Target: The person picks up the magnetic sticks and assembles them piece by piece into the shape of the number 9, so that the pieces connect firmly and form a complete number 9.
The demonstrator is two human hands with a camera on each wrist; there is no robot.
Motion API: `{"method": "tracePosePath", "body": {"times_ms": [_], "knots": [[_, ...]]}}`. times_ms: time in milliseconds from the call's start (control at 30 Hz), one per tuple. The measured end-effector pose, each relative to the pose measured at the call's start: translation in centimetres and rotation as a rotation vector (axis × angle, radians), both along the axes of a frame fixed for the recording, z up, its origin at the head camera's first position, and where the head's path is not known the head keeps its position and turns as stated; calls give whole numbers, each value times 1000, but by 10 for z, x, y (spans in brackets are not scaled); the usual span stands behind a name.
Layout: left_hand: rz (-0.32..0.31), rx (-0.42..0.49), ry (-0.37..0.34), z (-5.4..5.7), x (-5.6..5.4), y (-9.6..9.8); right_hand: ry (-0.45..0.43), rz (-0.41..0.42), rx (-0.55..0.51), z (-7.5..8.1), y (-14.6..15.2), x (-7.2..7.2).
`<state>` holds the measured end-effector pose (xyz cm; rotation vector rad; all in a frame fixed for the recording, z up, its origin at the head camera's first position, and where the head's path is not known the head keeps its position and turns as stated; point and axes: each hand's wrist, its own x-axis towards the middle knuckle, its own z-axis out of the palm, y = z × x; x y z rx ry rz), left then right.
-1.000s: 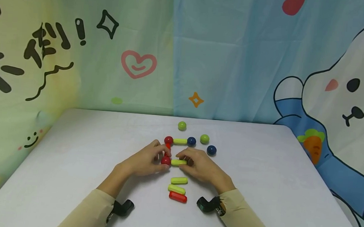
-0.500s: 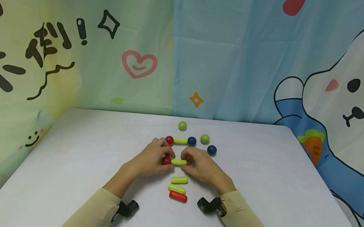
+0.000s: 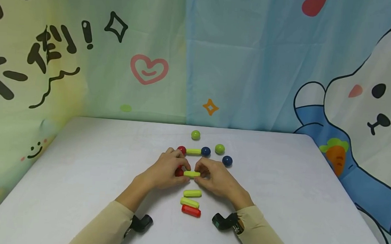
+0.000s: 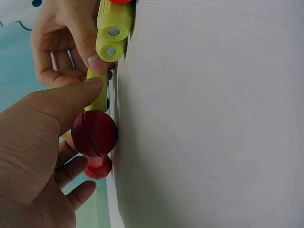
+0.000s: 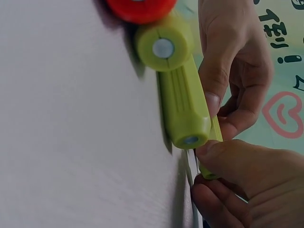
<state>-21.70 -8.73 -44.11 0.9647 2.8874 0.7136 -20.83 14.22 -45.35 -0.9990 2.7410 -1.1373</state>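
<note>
At nine o'clock your left hand [image 3: 167,168] pinches the lime rod [image 3: 192,174] set between your hands, fingertips nearly together; a red ball [image 3: 179,172] touches that end. Two lime sticks [image 3: 192,193] and a red stick [image 3: 191,211] lie at six o'clock. At three o'clock your right hand [image 3: 218,176] pinches the rod's other end just as narrowly, with a navy ball [image 3: 227,161] towards two o'clock.

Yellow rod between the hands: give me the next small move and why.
Probably, the right hand should release the yellow rod and reach for the loose blue ball: the rod meets a red ball at one end, its other end looks bare, and the blue ball lies near that hand.
</note>
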Motion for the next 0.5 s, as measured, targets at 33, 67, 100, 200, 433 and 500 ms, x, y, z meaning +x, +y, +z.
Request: {"method": "tracePosePath", "body": {"times_ms": [33,67,100,200,433,500], "knots": [[-3,-1,5,0,0,1,-1,0,-3,0,0,0],[-7,-2,9,1,0,2,0,-1,-4,0,1,1],[-10,-2,13,1,0,3,-1,-1,-5,0,1,1],[-12,-9,19,2,0,5,9,5,-6,1,2,3],[-20,-15,7,4,0,7,136,18,17,2,6,10],[-24,-7,5,4,-1,7,175,43,2,2,6,12]]}}
